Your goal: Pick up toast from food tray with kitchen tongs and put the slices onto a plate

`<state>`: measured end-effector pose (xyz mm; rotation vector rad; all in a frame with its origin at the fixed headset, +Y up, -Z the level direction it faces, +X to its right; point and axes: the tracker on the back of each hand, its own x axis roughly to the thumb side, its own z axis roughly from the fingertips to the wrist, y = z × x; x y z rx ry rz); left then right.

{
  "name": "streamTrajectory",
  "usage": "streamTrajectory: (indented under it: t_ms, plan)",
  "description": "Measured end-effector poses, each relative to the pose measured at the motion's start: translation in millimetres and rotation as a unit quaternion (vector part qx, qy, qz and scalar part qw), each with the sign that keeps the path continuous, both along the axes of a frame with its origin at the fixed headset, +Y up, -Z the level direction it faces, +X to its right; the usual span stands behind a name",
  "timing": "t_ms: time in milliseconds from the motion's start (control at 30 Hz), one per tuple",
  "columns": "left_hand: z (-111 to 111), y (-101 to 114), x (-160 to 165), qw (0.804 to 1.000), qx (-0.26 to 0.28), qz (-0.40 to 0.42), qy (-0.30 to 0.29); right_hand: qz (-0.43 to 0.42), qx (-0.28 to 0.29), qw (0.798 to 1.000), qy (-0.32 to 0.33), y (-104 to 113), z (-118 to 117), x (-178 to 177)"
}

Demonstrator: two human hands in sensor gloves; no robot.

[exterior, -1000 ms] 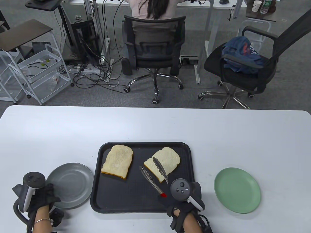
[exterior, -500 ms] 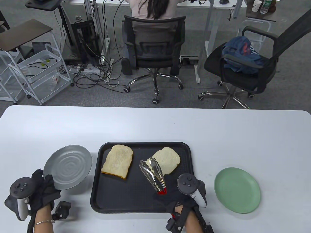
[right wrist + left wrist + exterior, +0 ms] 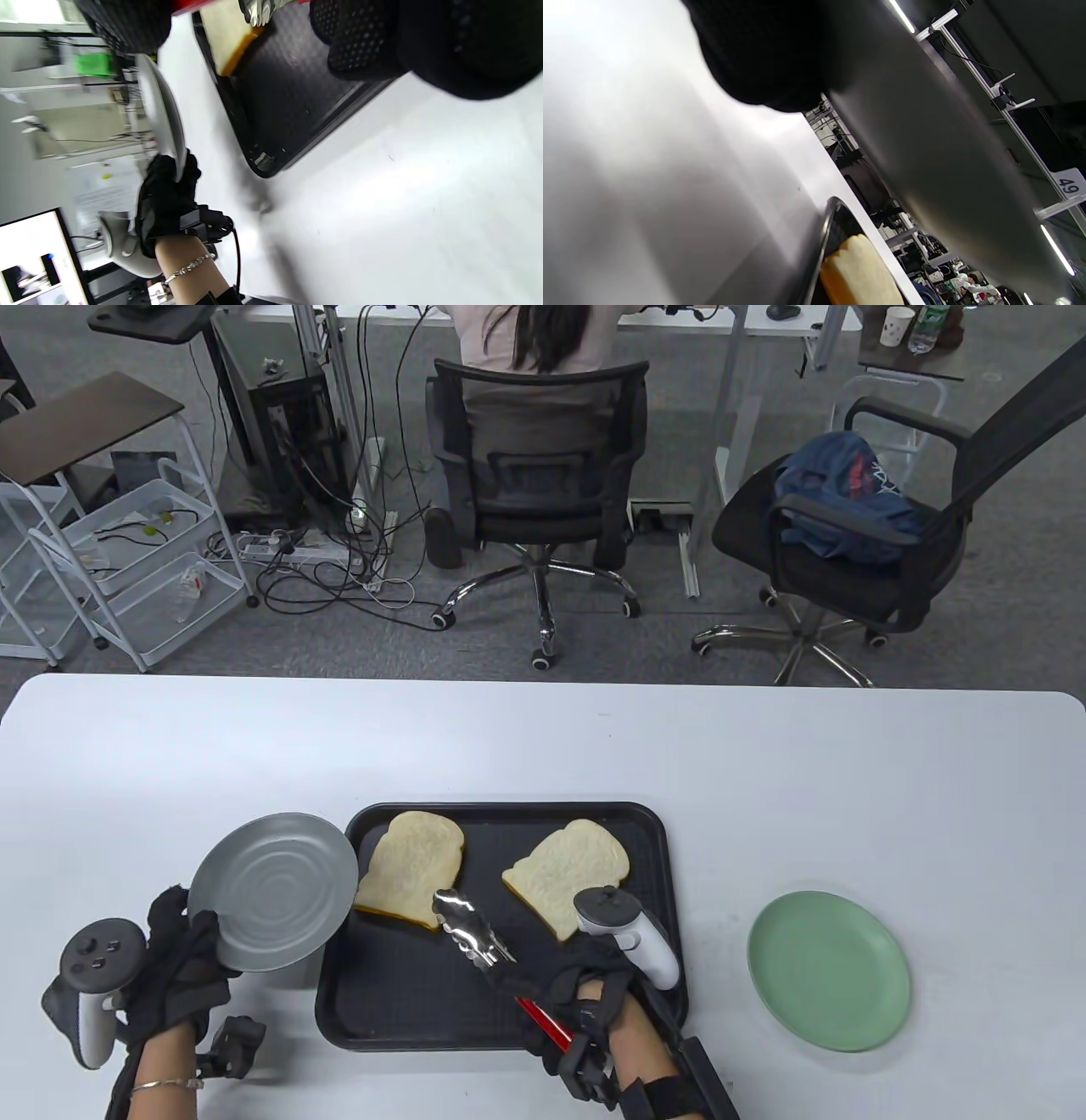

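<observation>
Tongs (image 3: pixel 472 934), pressed together in right grip (image 3: pixel 585 984), swung onto left pale toast (image 3: pixel 411 868).

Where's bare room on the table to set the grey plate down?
Free: the wide strip of table beyond the tray; the gap between tray and green plate. Crowded: the tray's left edge, where the left hand holds the grey plate over it, and mid-tray, where the right hand holds tongs near both toast slices.

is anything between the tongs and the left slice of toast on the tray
Nothing visible. The tongs in the right hand have their tips right at the left toast slice's near corner, with only bare black tray around.
</observation>
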<state>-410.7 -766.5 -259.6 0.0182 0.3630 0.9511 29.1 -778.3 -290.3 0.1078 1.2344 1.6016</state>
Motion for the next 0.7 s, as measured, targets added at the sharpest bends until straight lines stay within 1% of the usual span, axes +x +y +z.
streamTrajectory:
  t_ms: [100, 133, 267, 300, 400, 600, 700]
  plan:
    - [0, -1, 2, 1.0, 0.0, 0.005, -0.011, 0.001, -0.044, 0.999, 0.015, -5, -1, -11]
    - [-1, -1, 3, 1.0, -0.002, 0.006, -0.017, 0.003, -0.049, 0.999, 0.015, -6, -1, -13]
    - [-3, -5, 5, 0.999, -0.01, 0.007, -0.029, 0.062, -0.044, 0.997, 0.001, -12, -6, -23]
    - [-3, -5, 6, 0.999, -0.01, 0.007, -0.031, 0.056, -0.037, 0.998, -0.003, -15, -8, -26]
    - [-3, -5, 6, 0.999, -0.01, 0.01, -0.035, 0.04, -0.046, 0.998, -0.02, -21, -13, -33]
    - [-2, -5, 7, 0.999, -0.011, 0.011, -0.036, 0.041, -0.038, 0.998, -0.035, -36, -27, -47]
    - [-2, -5, 7, 0.999, -0.011, 0.009, -0.036, 0.041, -0.034, 0.997, -0.051, -39, -32, -52]
